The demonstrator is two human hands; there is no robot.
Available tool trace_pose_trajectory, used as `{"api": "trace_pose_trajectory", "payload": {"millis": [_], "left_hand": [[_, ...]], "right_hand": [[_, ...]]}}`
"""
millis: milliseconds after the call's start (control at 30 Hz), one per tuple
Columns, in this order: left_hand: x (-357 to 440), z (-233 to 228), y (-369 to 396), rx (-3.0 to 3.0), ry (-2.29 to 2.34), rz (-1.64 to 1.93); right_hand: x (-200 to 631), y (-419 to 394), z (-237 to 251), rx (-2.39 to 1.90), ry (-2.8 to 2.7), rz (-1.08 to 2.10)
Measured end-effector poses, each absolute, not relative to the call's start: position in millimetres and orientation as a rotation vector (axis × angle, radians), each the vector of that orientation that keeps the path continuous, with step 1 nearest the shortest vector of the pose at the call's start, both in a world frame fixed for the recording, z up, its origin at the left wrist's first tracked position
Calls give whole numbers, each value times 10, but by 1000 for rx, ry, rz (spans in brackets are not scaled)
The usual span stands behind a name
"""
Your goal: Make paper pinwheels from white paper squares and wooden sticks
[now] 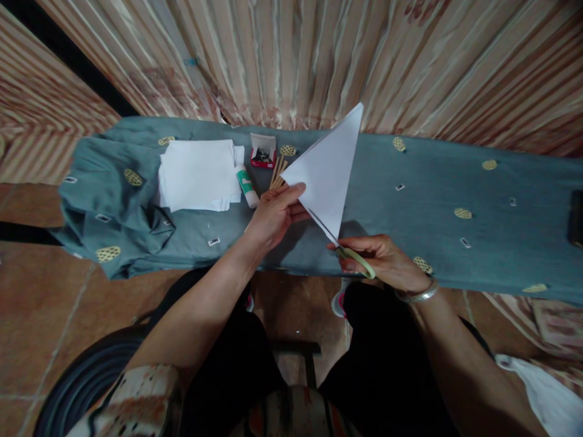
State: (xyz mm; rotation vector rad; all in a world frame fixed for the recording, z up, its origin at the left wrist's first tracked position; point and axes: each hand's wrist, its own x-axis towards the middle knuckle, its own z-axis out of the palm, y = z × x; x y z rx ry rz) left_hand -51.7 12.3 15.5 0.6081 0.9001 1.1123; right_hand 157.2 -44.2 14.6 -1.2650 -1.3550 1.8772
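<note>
My left hand (276,213) pinches the lower left corner of a white paper folded into a triangle (328,167), held up above the table. My right hand (387,261) grips scissors with pale green handles (359,260). The scissor blades meet the paper's bottom point along its lower edge. A silver bangle sits on my right wrist.
A narrow table under a teal cloth (478,194) spans the view. On it lie a stack of white paper sheets (199,175), a glue stick (246,185), a small red box (263,152) and several wooden sticks (277,173). Striped curtains hang behind. A dark object (576,218) rests at the right edge.
</note>
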Motion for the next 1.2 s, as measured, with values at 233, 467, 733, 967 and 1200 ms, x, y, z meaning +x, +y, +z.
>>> {"api": "trace_pose_trajectory", "payload": {"millis": [233, 467, 733, 967, 1200], "left_hand": [[-529, 140, 104, 598, 879, 1111], [-530, 136, 96, 640, 919, 1129], [-516, 143, 70, 652, 922, 1129], [-479, 139, 23, 622, 849, 1067], [-477, 126, 14, 601, 801, 1058]], "right_hand": [[1568, -431, 122, -1244, -1388, 1905], [1580, -429, 98, -1233, -1388, 1937], [1568, -417, 147, -1217, -1409, 1970], [1542, -388, 208, -1190, -1430, 2014], [1531, -402, 186, -1199, -1383, 2029]]}}
